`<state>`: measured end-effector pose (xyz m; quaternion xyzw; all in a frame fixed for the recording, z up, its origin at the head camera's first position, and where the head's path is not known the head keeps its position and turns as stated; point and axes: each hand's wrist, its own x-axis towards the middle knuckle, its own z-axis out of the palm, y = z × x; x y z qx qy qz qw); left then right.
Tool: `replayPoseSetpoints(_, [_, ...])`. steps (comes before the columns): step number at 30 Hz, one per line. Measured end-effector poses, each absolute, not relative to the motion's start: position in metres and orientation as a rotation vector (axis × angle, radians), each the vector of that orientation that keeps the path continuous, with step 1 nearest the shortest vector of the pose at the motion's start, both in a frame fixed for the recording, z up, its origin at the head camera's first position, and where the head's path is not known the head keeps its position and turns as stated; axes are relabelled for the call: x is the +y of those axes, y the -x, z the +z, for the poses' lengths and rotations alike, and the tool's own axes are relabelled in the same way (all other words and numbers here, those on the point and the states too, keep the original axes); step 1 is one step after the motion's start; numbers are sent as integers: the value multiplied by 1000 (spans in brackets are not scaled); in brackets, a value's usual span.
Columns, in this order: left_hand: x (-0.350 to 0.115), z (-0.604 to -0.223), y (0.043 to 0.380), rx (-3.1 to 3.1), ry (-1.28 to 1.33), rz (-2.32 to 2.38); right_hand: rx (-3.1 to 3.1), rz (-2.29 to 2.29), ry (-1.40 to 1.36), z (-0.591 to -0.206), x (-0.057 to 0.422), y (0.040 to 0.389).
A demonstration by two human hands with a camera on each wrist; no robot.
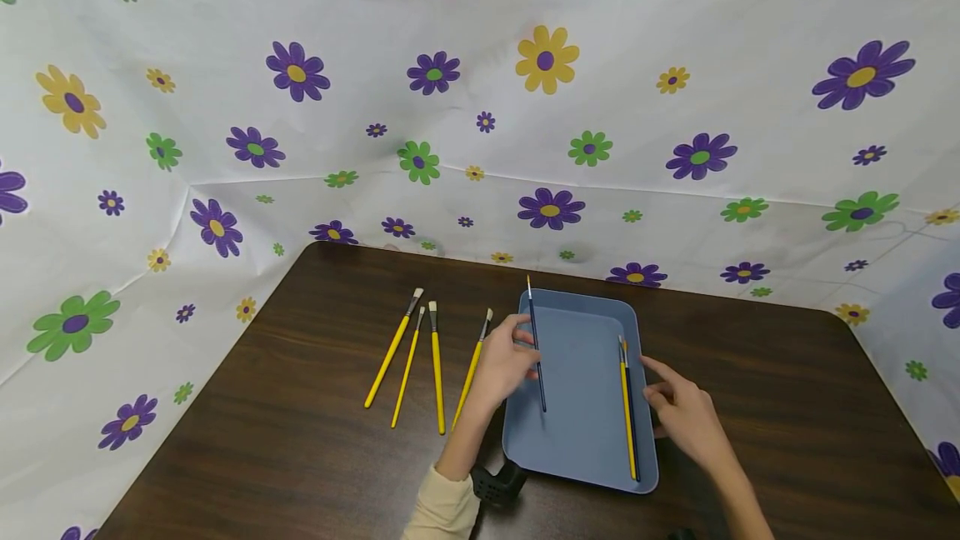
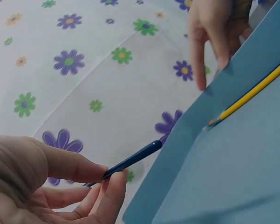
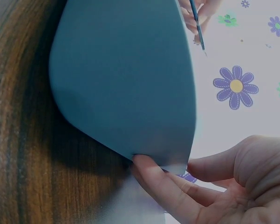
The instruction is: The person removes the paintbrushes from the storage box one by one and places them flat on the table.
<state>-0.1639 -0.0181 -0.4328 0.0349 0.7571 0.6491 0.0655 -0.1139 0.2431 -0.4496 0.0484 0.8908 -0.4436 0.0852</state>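
My left hand (image 1: 507, 359) pinches a slim dark blue paintbrush (image 1: 537, 357) between thumb and fingers. The brush hangs over the left side of the blue-grey tray (image 1: 581, 440), bristles pointing away; its handle end shows in the left wrist view. Inside the tray, along its right wall, a yellow paintbrush (image 1: 628, 423) lies beside another dark blue paintbrush (image 1: 634, 432). My right hand (image 1: 690, 419) touches the tray's right edge with index finger and thumb; in the right wrist view its fingertips (image 3: 142, 161) meet the tray wall. The other right-hand fingers are partly hidden.
Several yellow-handled paintbrushes lie left of the tray on the dark wooden table (image 1: 300, 440), among them a wide one (image 1: 437, 373) and a thin one (image 1: 408, 369). The nearest to my left hand (image 1: 472, 369) is partly covered. A flower-patterned sheet (image 1: 465, 190) hangs behind.
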Motion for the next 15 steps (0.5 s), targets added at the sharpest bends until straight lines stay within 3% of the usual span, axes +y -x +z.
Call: replayPoseSetpoints(15, [-65,-438,177,2531,-4,1756,2662,-1323,-134,-450,243,112])
